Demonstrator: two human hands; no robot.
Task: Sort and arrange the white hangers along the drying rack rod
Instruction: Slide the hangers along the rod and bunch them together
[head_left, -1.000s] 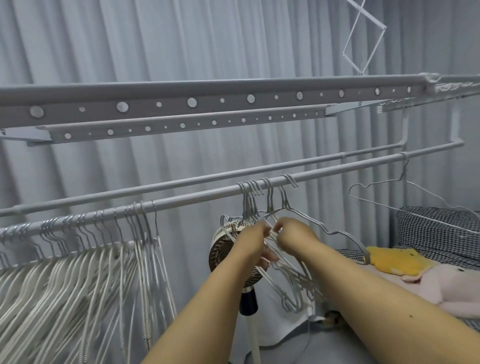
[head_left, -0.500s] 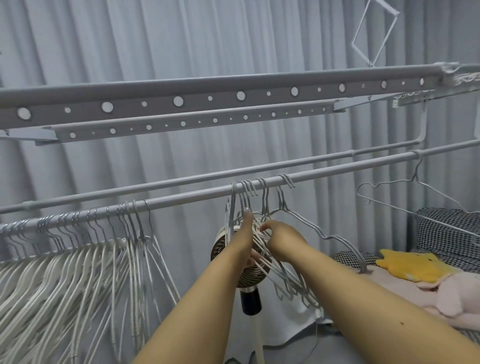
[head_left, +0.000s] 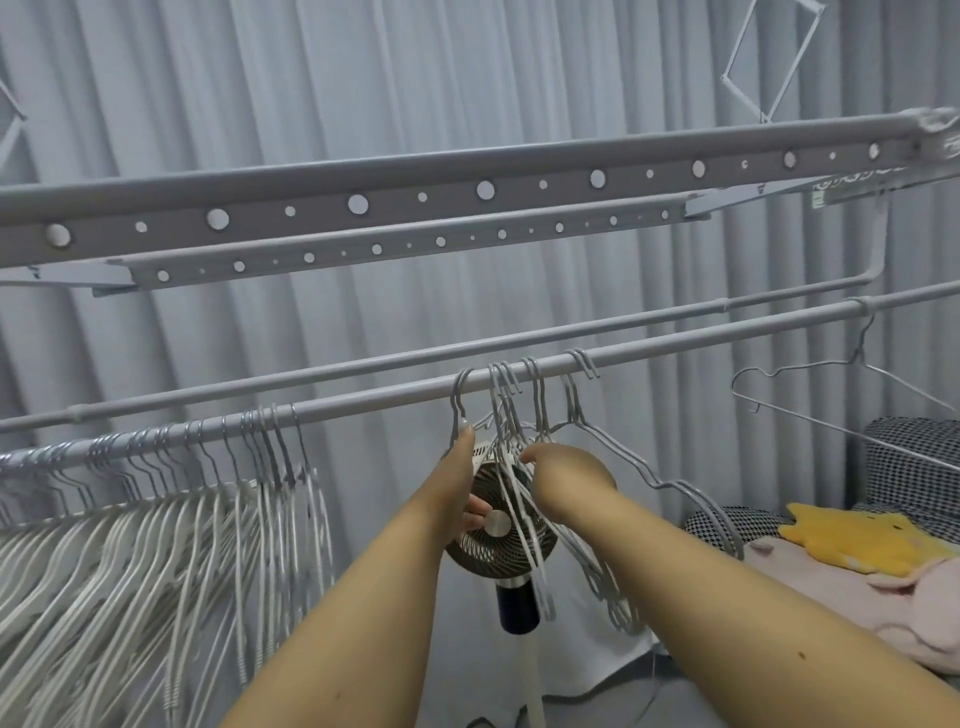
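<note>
Both arms raised, left hand (head_left: 457, 486) gripping hanger (head_left: 459, 400), right hand (head_left: 563, 475) curled

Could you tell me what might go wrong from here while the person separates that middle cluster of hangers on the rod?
1. The middle cluster looks tangled; drawing off the single hanger in the left hand may drag neighbours along the rod.
2. The small fan stands right behind both hands; a swinging hanger could strike its grille.
3. The right hand steadies several wires at once; one might slip off its hook.
</note>
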